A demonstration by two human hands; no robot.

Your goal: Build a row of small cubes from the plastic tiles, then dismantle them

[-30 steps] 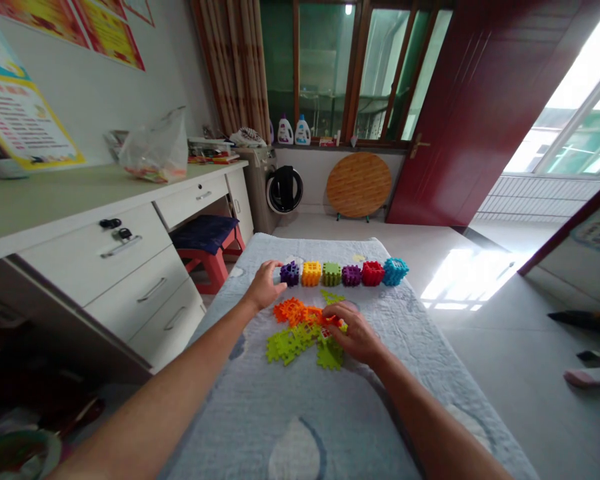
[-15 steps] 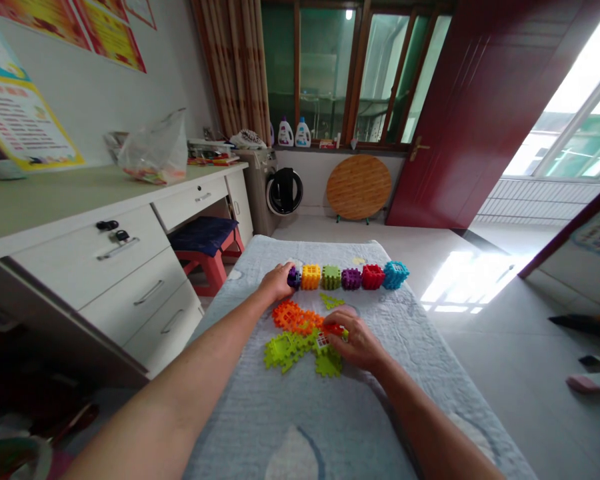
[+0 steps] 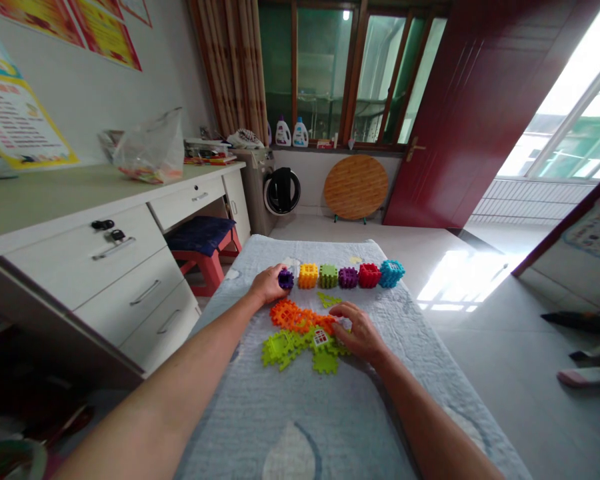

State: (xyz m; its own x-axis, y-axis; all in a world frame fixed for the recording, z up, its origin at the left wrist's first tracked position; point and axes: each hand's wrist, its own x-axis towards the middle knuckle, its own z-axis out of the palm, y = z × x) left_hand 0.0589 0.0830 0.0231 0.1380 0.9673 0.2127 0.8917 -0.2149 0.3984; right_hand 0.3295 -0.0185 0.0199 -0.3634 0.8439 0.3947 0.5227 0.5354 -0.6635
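My left hand is closed around a small dark purple cube block at the left end of a row. To its right stand a yellow cube, a green cube, a purple cube, a red cube and a blue cube. My right hand hovers low with thumb and fingers apart, its fingertips at the right end of flat orange toothed pieces. Lime green toothed pieces lie just nearer, one with a white window grid.
A light blue quilted cloth covers the table. One loose green piece lies between the row and the orange pieces. A white desk and a red stool stand on the left, a washing machine behind.
The dark purple cube has shifted left in my left hand, opening a gap beside the yellow cube. My right hand's fingers have spread, and more of the white grid shows.
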